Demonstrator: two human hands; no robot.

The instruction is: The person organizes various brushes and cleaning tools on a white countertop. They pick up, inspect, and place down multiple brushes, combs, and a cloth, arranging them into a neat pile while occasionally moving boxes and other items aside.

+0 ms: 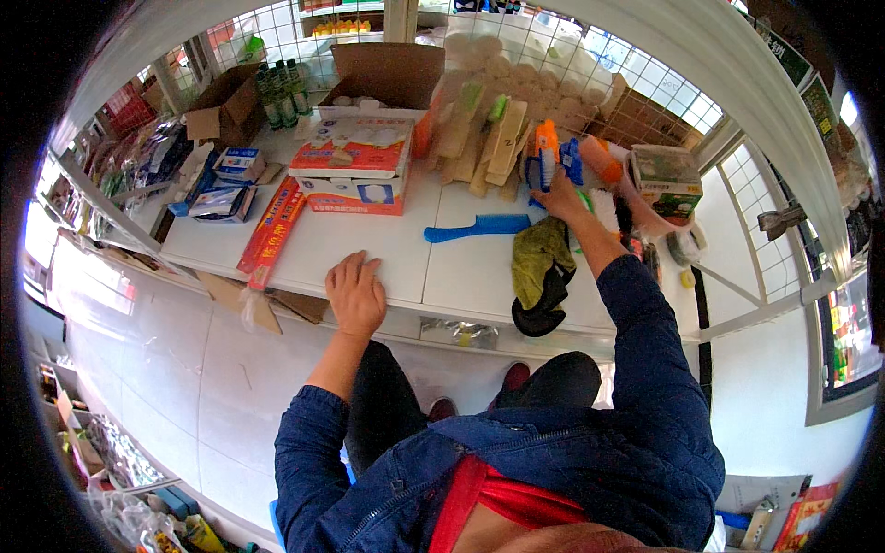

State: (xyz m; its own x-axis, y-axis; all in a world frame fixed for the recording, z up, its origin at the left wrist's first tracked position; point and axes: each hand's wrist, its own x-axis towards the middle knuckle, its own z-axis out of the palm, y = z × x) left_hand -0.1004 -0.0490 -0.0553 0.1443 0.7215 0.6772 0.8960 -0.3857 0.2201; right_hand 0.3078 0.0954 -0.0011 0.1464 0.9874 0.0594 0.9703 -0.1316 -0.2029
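Note:
My left hand [356, 293] rests on the front edge of the white shelf [394, 252], holding nothing. My right hand [559, 196] reaches to the back right of the shelf, its fingers on a blue-backed brush with pale bristles [546, 169]; whether they grip it is hard to tell. Behind the brush are an orange brush [547, 138] and another blue item [571, 160]. A blue plastic comb [477, 228] lies flat between my hands. Below my right wrist, an olive and black cloth item [541, 276] hangs slightly over the front edge.
Red-and-white cartons [356, 197], a long red box [271, 231] and small blue boxes [238, 166] stand left of centre. Wooden pieces [505, 142] lie at the back before a wire grid. A green-topped box [665, 178] and tape roll [684, 245] sit right. White frame posts flank the shelf.

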